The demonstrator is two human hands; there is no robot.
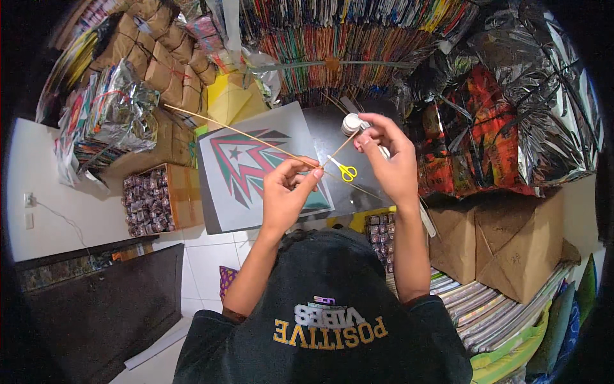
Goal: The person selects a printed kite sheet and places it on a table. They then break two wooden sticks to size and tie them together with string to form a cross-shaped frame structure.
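Observation:
My left hand (291,185) pinches a long thin wooden stick (236,130) near the middle of its length. A second, shorter stick (342,148) crosses it at my fingertips and slants up toward my right hand (391,153). The right thumb and fingers are drawn together by that stick's far end; what exactly they grip is partly hidden. Beside the right fingertips is a white round spool or container (351,123); whether I touch it I cannot tell. Scissors with yellow handles (347,173) lie on the dark tabletop (358,198) beneath my hands.
A pale sheet with a red, green and black star pattern (220,205) covers the table's left part. Bundled coloured sheets (332,57) are stacked behind. Foil-wrapped bundles (473,134) and brown cartons (518,243) stand right; a box of small packets (185,195) is left.

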